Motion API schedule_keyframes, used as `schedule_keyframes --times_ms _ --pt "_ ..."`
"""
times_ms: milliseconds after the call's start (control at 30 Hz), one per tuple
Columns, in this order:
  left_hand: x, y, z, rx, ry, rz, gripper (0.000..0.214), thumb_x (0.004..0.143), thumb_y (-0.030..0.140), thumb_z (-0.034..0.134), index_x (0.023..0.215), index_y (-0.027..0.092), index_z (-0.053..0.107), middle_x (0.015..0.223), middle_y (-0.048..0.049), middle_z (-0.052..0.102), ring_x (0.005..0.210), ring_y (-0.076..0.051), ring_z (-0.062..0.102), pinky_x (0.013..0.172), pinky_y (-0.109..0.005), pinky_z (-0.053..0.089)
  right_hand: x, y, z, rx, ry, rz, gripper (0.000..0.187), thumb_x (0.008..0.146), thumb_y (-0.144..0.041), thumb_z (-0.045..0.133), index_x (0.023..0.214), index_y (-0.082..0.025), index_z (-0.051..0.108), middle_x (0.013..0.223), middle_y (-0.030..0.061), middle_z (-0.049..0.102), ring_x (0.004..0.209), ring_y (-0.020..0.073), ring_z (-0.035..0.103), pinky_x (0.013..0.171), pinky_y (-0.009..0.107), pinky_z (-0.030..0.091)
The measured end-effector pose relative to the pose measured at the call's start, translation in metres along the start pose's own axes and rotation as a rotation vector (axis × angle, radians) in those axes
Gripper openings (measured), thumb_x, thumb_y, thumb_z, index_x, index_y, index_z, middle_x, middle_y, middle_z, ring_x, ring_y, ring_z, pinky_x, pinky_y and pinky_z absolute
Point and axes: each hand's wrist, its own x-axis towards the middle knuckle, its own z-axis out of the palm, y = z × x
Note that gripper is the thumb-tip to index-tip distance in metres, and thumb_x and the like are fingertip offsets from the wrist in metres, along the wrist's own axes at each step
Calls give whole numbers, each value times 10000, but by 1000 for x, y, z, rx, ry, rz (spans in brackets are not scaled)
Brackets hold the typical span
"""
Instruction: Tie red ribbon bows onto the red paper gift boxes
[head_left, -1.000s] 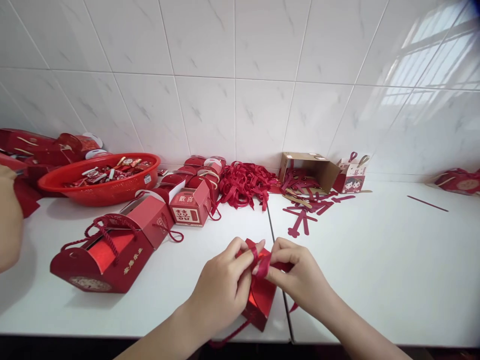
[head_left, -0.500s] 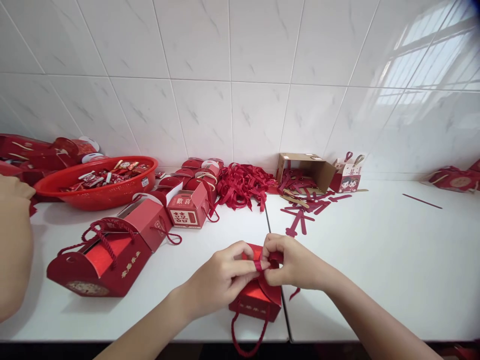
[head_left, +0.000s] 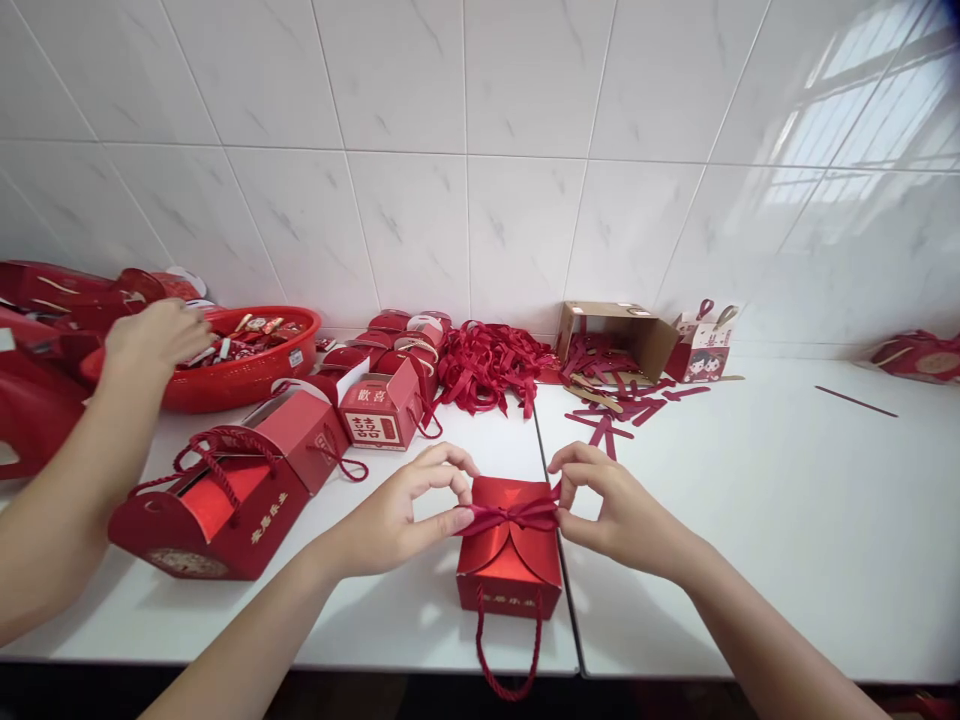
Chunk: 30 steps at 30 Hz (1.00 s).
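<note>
A small red gift box (head_left: 510,575) stands on the white table in front of me, its rope handle (head_left: 510,690) hanging over the front edge. Across its top lies a dark red ribbon (head_left: 517,515) tied in a bow. My left hand (head_left: 416,510) pinches the ribbon's left side between thumb and fingers. On the right side, my right hand (head_left: 607,510) grips the other part of the bow, its fingertips partly hidden behind the box's edge.
Another person's hand (head_left: 161,335) is over a red basin (head_left: 247,385) of wrapped sweets. Red gift boxes (head_left: 225,500) stand at the left. Behind are a ribbon heap (head_left: 491,365), a cardboard box (head_left: 652,345) with red strips spilling out, and a white-and-red box (head_left: 705,355).
My hands have moved apart to either side, and the bow now shows between them. The other person's arm has reached in from the left to the basin.
</note>
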Motion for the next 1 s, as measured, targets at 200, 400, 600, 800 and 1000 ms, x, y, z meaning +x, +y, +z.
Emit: schedule_keyframes --times_ms 200,400,600,800,1000 --pt "5 -6 -2 293 -17 16 215 908 336 482 755 212 570 1071 -35 561 1149 -259 423 990 -477 289 -8 3 5 -141 80 27 163 665 -135 617 567 -194 500 1144 58 561 1103 260 501 944 443 361" --pt "-3 -4 -1 520 59 20 194 890 343 490 771 247 610 1009 -30 587 1160 -325 407 931 -559 248 -17 5 8 -138 66 100 152 643 -104 609 569 -196 513 1234 31 552 1212 299 439 984 484 325" --pt "-6 -21 11 149 72 39 146 916 268 449 785 207 467 1147 -48 550 1088 -200 514 960 -368 379 -22 26 16 166 -39 -14 374 697 -285 732 1012 -240 536 1406 92 410 1329 290 353 1072 468 292" --pt "-12 -23 26 -62 104 95 81 895 227 486 830 210 440 1223 -78 520 1131 -192 510 988 -329 399 -34 29 63 250 -57 -158 1128 585 -205 805 1461 -298 102 1492 111 259 1377 266 298 1118 412 274" --pt "-28 -22 26 -86 84 -9 443 896 323 517 1307 283 356 1309 -92 508 1169 -224 515 992 -377 447 -93 61 36 90 14 -35 1019 695 -307 699 1483 -274 53 1512 143 259 1359 328 341 1079 457 340"
